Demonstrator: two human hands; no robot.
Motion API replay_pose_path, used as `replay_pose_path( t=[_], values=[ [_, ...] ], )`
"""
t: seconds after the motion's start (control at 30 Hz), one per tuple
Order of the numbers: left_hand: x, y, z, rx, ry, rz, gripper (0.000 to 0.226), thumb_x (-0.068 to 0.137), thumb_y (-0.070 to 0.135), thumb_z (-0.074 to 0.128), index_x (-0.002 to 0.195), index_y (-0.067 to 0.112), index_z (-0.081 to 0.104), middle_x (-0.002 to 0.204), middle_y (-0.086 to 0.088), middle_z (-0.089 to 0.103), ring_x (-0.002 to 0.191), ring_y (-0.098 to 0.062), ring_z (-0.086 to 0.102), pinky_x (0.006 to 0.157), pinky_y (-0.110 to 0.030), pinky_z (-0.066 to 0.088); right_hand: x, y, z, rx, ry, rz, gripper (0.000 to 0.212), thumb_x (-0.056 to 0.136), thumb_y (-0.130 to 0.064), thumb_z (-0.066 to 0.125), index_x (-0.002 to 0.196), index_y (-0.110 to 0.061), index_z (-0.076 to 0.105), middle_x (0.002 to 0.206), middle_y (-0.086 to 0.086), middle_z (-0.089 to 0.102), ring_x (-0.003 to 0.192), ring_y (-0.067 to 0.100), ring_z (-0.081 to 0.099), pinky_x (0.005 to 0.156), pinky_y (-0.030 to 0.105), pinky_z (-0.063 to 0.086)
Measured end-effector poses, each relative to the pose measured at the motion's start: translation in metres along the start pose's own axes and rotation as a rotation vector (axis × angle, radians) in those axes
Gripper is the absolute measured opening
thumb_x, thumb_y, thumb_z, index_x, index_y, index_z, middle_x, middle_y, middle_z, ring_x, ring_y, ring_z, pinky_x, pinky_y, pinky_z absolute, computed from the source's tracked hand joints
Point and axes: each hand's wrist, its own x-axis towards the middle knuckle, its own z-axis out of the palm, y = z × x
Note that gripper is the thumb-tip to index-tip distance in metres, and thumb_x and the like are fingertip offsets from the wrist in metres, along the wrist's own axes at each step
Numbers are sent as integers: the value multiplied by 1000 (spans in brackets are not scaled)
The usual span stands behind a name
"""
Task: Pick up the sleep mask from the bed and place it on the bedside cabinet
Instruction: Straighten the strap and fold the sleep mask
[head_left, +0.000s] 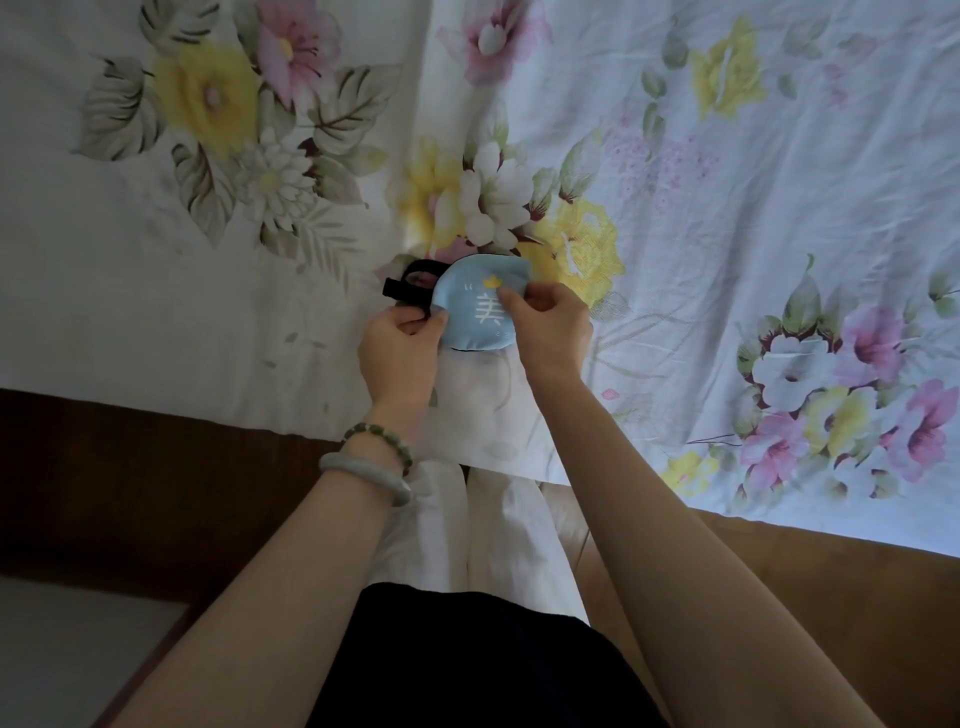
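The sleep mask (475, 306) is light blue with white characters, a small yellow mark and a black strap looping out to its left. It is just above the flowered bed sheet (727, 208), near the bed's front edge. My left hand (400, 353) pinches the mask's left end where the strap joins. My right hand (545, 325) holds the right end, thumb on the blue face. The bedside cabinet is not in view.
A dark brown bed frame edge (130, 467) runs below the sheet on the left. Tan flooring (831, 597) shows at lower right and a grey patch (62, 649) at lower left. White trouser legs (498, 530) stand against the bed.
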Motion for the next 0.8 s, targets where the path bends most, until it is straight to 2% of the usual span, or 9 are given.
replay_pose_path(
  t=[0.13, 0.3, 0.37, 0.47, 0.57, 0.63, 0.7, 0.73, 0.8],
  values=[
    [1, 6, 1, 56, -32, 8, 20, 81, 24, 69, 62, 20, 63, 57, 11, 59, 61, -15, 58, 68, -34, 51, -1, -6, 2, -90, 30, -57, 29, 77, -26, 72, 99, -11, 62, 89, 2, 63, 84, 19, 59, 76, 30, 50],
    [6, 4, -1, 79, -66, 3, 20, 82, 24, 68, 63, 17, 68, 61, 4, 65, 64, -18, 63, 68, -33, 52, -20, 7, 4, -466, -10, -818, 37, 87, -6, 54, 123, 2, 54, 133, 27, 50, 123, 40, 47, 101, 42, 39],
    [8, 2, -1, 74, -79, 12, 19, 83, 25, 69, 63, 24, 67, 63, 5, 67, 65, -16, 65, 66, -30, 52, -27, 24, 7, -729, -135, -953, 46, 93, -14, 41, 137, 1, 41, 147, 24, 37, 138, 37, 31, 112, 48, 26],
    [8, 0, 0, 74, -86, 47, 12, 82, 24, 69, 71, 24, 71, 61, 14, 63, 64, -6, 63, 62, -25, 50, -27, 41, 10, -1006, -226, -886, 56, 98, -28, 27, 148, -5, 13, 158, 14, 13, 146, 28, 6, 118, 49, 6],
    [9, 2, 0, 60, -97, 33, 10, 83, 24, 68, 77, 17, 73, 63, 15, 63, 63, -4, 62, 60, -23, 48, -20, 38, 11, -957, -266, -881, 57, 97, -29, 27, 148, -6, 13, 159, 13, 9, 146, 25, 3, 118, 48, 4],
    [8, 2, -2, 22, -109, -5, 15, 82, 24, 68, 67, 23, 67, 64, 9, 65, 63, -11, 63, 62, -26, 50, -23, 29, 7, -602, -264, -783, 52, 93, -19, 35, 143, -4, 32, 156, 16, 20, 146, 26, 12, 117, 41, 13],
    [5, 2, -3, -29, -132, -34, 18, 81, 24, 67, 63, 24, 62, 63, 4, 64, 61, -14, 60, 61, -28, 47, -25, 23, 0, -168, -117, -528, 43, 89, -9, 46, 132, -6, 47, 148, 16, 37, 138, 22, 31, 108, 22, 26],
    [1, 3, -4, -70, -150, -45, 18, 80, 23, 65, 62, 22, 59, 62, 3, 62, 60, -13, 57, 61, -28, 44, -26, 21, -3, 2, -45, -359, 41, 87, -8, 51, 129, -8, 50, 138, 12, 48, 127, 17, 44, 98, 14, 34],
    [-6, 7, -4, -193, -184, -66, 19, 76, 20, 63, 61, 20, 52, 64, 1, 56, 63, -12, 51, 64, -30, 43, -23, 18, -9, 272, -20, -34, 38, 85, -7, 56, 122, -8, 54, 107, 2, 62, 99, 12, 59, 80, 15, 47]
  ],
)
